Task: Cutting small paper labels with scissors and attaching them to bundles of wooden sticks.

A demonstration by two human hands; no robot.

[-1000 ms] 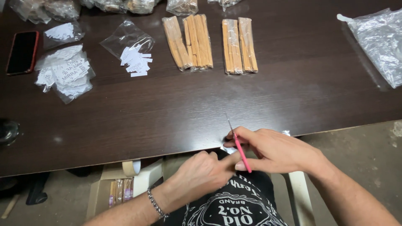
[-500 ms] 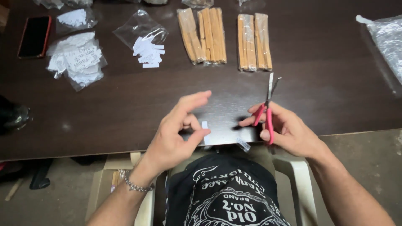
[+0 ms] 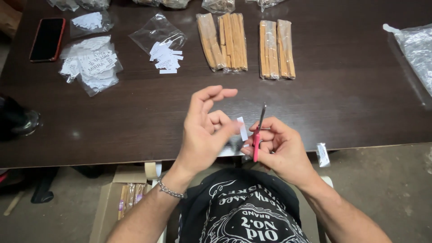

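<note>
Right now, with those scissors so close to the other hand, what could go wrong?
The scissors in the right hand point up right beside the left hand, so the blades might nick its fingers. The small white slip pinched there looks easy to drop. A little packet at the table edge could fall off.

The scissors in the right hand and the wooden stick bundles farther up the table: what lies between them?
Only bare dark table separates the scissors from the stick bundles, seen in the head view.

Paper slip [image 3: 242, 128] left of scissors [image 3: 258, 135], seemingly touching.
</note>
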